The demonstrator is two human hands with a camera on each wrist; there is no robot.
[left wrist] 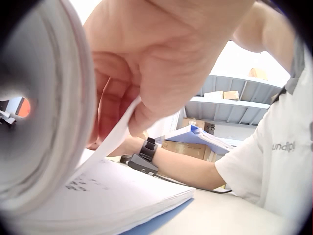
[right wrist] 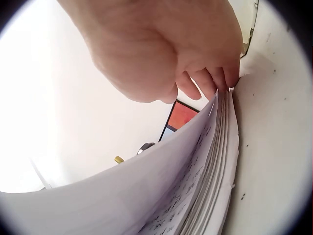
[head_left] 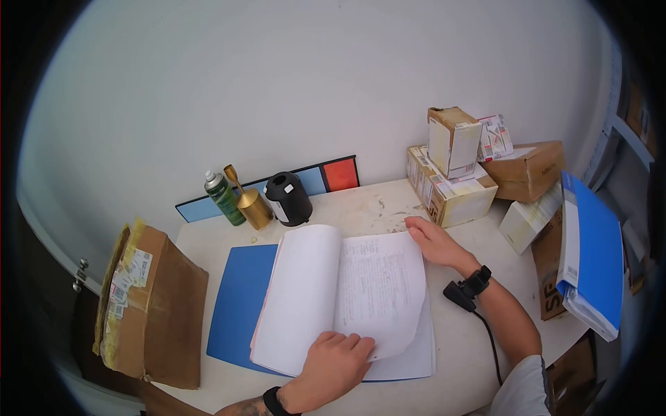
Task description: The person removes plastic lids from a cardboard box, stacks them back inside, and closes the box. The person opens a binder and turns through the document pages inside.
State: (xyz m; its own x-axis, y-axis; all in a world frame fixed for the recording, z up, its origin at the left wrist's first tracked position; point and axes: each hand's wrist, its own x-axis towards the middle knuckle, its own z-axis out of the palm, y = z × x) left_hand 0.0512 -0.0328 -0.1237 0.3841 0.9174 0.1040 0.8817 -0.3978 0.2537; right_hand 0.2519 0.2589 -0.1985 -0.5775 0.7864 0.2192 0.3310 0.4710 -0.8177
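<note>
A thick stack of handwritten sheets (head_left: pixel 378 284) lies open on a blue folder (head_left: pixel 239 298), with its turned pages (head_left: pixel 305 284) curving over to the left. At the lower edge of the sheets, my left hand (head_left: pixel 336 364) pinches a page (left wrist: pixel 110 142) between thumb and curled fingers, as the left wrist view shows. My right hand (head_left: pixel 440 243) rests at the upper right corner. In the right wrist view the fingertips of that hand (right wrist: pixel 166 49) touch the edge of the stack (right wrist: pixel 220 147), and its thumb stands apart from them.
Spray can (head_left: pixel 224 197), gold container (head_left: pixel 254 208) and black holder (head_left: pixel 288 199) stand by the wall. A large carton (head_left: pixel 166 312) is at the left. Several boxes (head_left: pixel 454 187) and a blue binder (head_left: pixel 593 249) are at the right. A cable (head_left: pixel 494 340) hangs from the right wrist.
</note>
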